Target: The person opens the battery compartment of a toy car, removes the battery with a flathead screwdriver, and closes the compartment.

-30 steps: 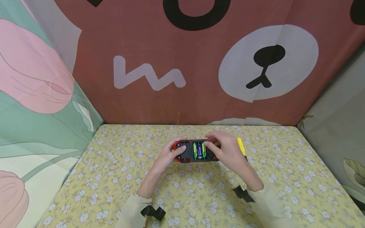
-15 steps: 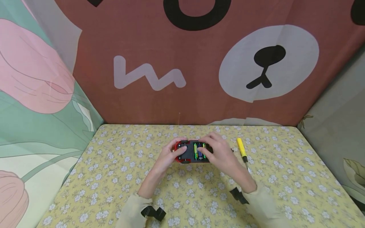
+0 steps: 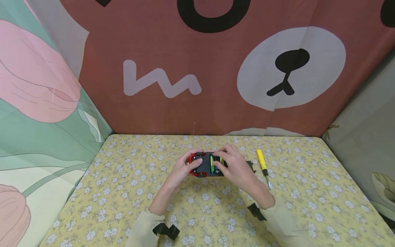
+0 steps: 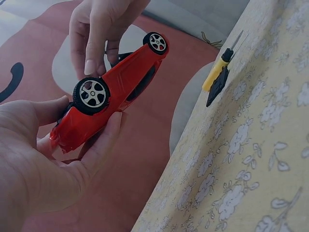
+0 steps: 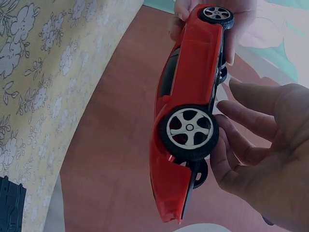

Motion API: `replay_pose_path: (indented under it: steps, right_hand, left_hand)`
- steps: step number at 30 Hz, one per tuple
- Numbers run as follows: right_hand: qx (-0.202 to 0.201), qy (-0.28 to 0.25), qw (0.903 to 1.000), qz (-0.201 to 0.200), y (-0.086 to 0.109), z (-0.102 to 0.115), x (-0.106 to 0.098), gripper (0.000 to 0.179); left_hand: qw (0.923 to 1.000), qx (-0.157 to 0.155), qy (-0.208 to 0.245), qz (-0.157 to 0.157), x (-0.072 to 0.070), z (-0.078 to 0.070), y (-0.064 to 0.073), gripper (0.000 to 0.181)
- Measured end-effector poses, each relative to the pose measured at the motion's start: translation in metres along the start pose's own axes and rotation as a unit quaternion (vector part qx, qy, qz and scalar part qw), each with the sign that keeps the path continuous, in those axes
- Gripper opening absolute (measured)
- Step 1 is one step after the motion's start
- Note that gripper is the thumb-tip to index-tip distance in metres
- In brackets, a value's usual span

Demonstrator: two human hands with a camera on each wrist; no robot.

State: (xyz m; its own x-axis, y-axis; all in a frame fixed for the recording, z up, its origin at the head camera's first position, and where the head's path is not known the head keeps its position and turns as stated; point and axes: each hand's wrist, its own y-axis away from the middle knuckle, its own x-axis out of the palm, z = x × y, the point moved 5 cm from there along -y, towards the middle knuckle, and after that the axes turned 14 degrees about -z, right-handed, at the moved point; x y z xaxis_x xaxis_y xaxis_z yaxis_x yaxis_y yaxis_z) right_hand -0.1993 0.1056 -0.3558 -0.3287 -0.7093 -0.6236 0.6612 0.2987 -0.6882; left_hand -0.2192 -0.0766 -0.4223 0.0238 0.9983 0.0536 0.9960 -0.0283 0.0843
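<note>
A red toy car (image 4: 130, 84) is held upside down, its black underside (image 3: 203, 166) facing up in the head view. My left hand (image 3: 182, 168) grips one end of it, thumb on the underside and fingers beneath. Green and blue batteries (image 3: 212, 164) lie side by side in the uncovered compartment, partly hidden by my right hand (image 3: 236, 168). That hand's thumb and forefinger reach onto the batteries, spread apart. In the right wrist view, its other fingers (image 5: 222, 164) rest near a wheel (image 5: 189, 128); no battery shows between them.
A yellow-handled screwdriver (image 3: 261, 159) lies on the flowered tablecloth (image 3: 308, 199), right of the hands. Beside it is a black plastic cover (image 4: 218, 87), partly behind my right hand in the head view. A printed curtain (image 3: 216, 113) hangs behind the table.
My right hand has shifted left, from the rightmost battery across the compartment. The screwdriver and black cover have come out from behind it. My left hand and the car stay nearly still.
</note>
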Motion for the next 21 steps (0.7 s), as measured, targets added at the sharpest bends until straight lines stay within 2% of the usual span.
replay_pose_path:
  steps: [9, 21]
  right_hand:
    - [-0.018, 0.015, 0.9997, -0.004, 0.0011, 0.0005, 0.0036, 0.024]
    - [-0.022, 0.016, 0.9996, -0.005, 0.0024, -0.0001, 0.0079, 0.025]
  left_hand:
    - [1.0, 0.001, 0.002, 0.002, 0.0002, -0.0005, 0.0003, 0.046]
    - [1.0, 0.006, 0.0, 0.007, 0.0015, 0.0002, 0.0003, 0.049]
